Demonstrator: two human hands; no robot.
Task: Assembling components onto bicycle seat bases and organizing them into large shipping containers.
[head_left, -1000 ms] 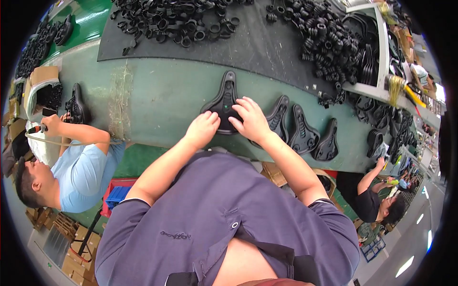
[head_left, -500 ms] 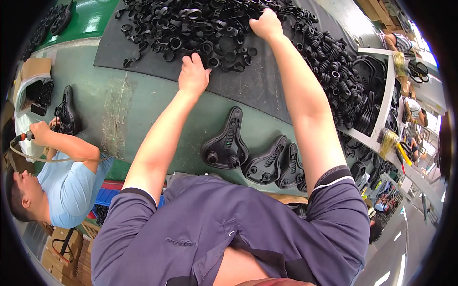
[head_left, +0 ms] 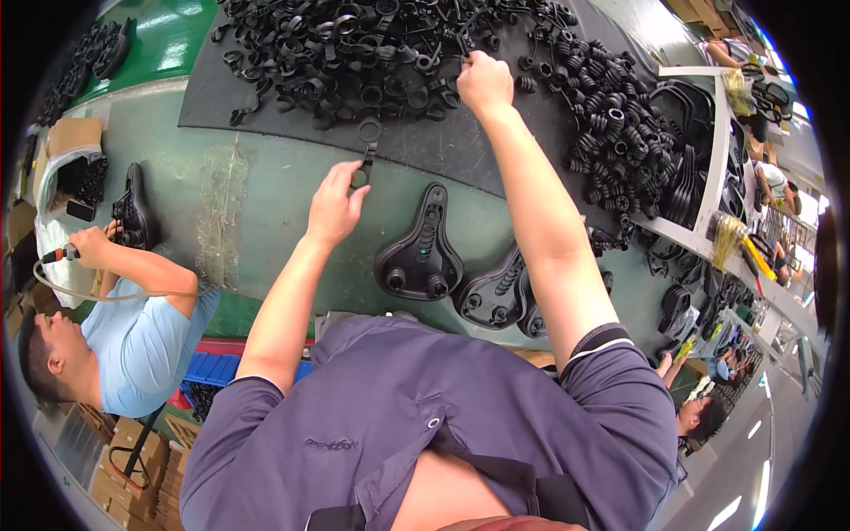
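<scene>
You have three black saddles [head_left: 420, 257] lined up on the bench at your 12 o'clock, one ring clamp [head_left: 366, 149] in your left hand [head_left: 335, 205], and clamps beyond counting heaped [head_left: 354, 53] at 11. One co-worker [head_left: 115, 345] sits at 9.

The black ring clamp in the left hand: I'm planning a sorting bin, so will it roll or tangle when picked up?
The ring clamp probably stays stiff, keeping its loop shape while the left hand pinches its tail. Likely light. The heaped clamp pile looks interlocked, so snagging seems likelier than rolling.
</scene>
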